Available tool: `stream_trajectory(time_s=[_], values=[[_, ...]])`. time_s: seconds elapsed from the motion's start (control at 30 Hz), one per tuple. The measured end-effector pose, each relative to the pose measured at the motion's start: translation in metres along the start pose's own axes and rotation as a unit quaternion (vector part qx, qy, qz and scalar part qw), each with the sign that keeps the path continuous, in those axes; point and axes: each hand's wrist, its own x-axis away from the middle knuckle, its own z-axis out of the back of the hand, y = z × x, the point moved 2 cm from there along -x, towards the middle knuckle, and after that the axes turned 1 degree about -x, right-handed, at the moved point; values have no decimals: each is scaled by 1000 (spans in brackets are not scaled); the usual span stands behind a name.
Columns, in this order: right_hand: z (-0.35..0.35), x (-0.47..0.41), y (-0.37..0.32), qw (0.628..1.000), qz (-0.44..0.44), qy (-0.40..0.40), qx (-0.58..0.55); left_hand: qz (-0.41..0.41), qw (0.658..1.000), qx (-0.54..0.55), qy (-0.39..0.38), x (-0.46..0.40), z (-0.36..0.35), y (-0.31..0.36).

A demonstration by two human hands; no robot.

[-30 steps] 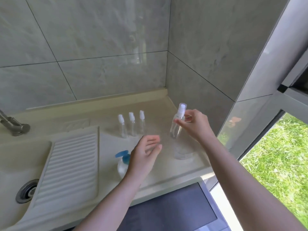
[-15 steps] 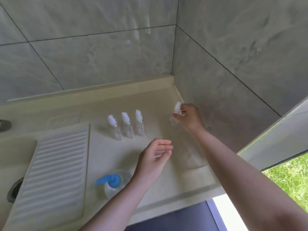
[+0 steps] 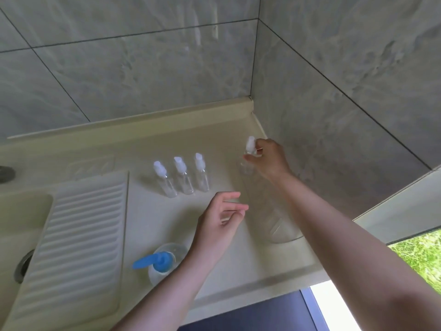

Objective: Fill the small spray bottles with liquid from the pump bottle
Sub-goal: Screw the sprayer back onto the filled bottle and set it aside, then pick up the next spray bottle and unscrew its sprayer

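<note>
Three small clear spray bottles point(image 3: 181, 174) with white caps stand in a row at the middle of the beige counter point(image 3: 148, 211). A fourth clear spray bottle point(image 3: 249, 151) stands near the back right corner, and my right hand point(image 3: 267, 158) pinches it just under its white cap. My left hand point(image 3: 220, 223) hovers over the counter with relaxed fingers, holding nothing. The pump bottle point(image 3: 162, 262) with a blue pump head stands near the front edge, beside my left wrist.
A ribbed washboard slope point(image 3: 78, 235) runs down into the sink at the left, with the drain point(image 3: 22, 266) at the left edge. A clear plastic cup point(image 3: 281, 225) lies on the counter under my right forearm. Tiled walls close the back and right.
My right hand has carried the fourth spray bottle from mid-air back toward the corner and lowered it onto the counter. The view has tilted down. My left hand stays hovering.
</note>
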Motion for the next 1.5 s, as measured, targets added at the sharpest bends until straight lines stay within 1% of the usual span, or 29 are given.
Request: stream_trajectory(time_s=[0.17,0.27,0.33,0.4,0.5,0.57,0.63,0.7,0.8,0.9,0.97,1.07,1.17,1.3,1.37,1.43,1.5], values=[[0,1,1,1000,-20,-12,-1,-8,1000,0,3,2,1,3],[2,2,2,999,-35,-22,-20,-14,1000,4,2,6,3,9],[9,5,-4,999,-40,-13,-31,-28,1000,8,0,9,8,18],[18,7,-16,999,-10,30,-16,-49,999,15,0,11,17,31],[31,15,-49,989,94,114,5,-91,995,24,19,9,43,54],[32,23,-76,977,169,125,10,-115,992,30,41,6,67,66],[21,30,-104,968,234,88,18,-129,989,21,62,4,92,70],[0,35,-128,954,297,26,32,-130,988,-1,86,3,117,67],[-33,43,-152,931,352,-57,79,-108,986,-12,128,1,147,48],[-61,45,-166,900,375,-99,200,-73,980,-9,182,3,166,22],[-77,44,-170,883,377,-114,253,-52,978,2,200,4,172,5],[-93,43,-169,881,359,-137,275,-25,978,11,207,6,177,-17],[-102,44,-167,883,348,-133,287,-2,977,16,212,3,181,-34],[-107,46,-170,891,345,-125,266,9,979,6,206,-1,180,-43],[-101,51,-173,902,343,-110,239,17,980,-6,199,-3,177,-47],[-90,59,-179,927,324,-118,148,10,978,-60,201,-4,177,-48],[-77,68,-186,947,269,-173,12,-5,974,-108,200,-4,176,-44]])
